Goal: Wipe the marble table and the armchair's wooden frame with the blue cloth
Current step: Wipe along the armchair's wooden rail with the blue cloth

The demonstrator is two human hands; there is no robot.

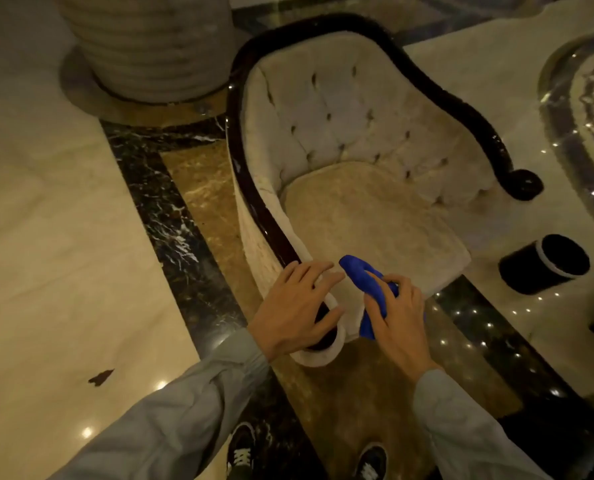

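A cream tufted armchair (351, 209) stands in front of me, edged by a dark glossy wooden frame (254, 188) that curves over the back and down both arms. My left hand (295, 306) lies flat with fingers spread on the near arm's front end, covering the frame's scroll there. My right hand (399, 320) is closed around the bunched blue cloth (361, 278), held just right of that arm, over the seat cushion's front corner. No marble table is in view.
A wide ribbed column base (150, 46) stands at the back left. A black cylindrical bin (545, 263) sits on the floor right of the chair. The polished marble floor (63, 237) has dark inlaid bands. My two shoes (243, 452) show at the bottom.
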